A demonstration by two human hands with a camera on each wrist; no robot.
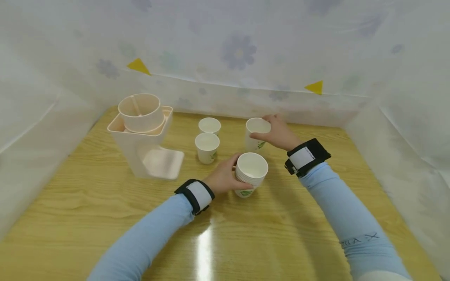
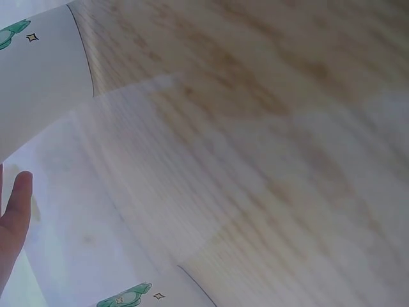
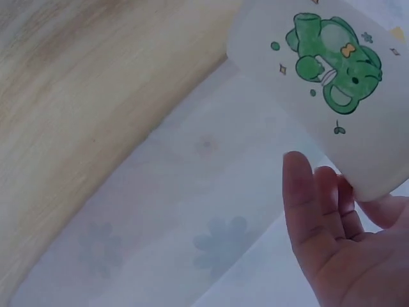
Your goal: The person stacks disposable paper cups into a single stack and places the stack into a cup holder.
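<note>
In the head view my left hand (image 1: pixel 225 177) grips a stack of nested white paper cups (image 1: pixel 251 171), thumb along the near side and fingers behind. Farther back, my right hand (image 1: pixel 279 132) holds a single paper cup (image 1: pixel 254 144) near its rim. A green bear is printed on this cup in the right wrist view, where the fingers (image 3: pixel 303 204) show by its rim. Two more paper cups, a nearer one (image 1: pixel 207 148) and a farther one (image 1: pixel 209 124), stand left of it. The left wrist view catches only a fingertip (image 2: pixel 22 192) and parts of printed cups.
At the left back stands a cream-coloured, machine-shaped holder (image 1: pixel 131 152) with a round container (image 1: pixel 140 117) on top and a flat base tray (image 1: pixel 165 164). Whitish flowered sheeting (image 1: pixel 211 47) with yellow triangles encloses the wooden table (image 1: pixel 228 242) at the back and sides.
</note>
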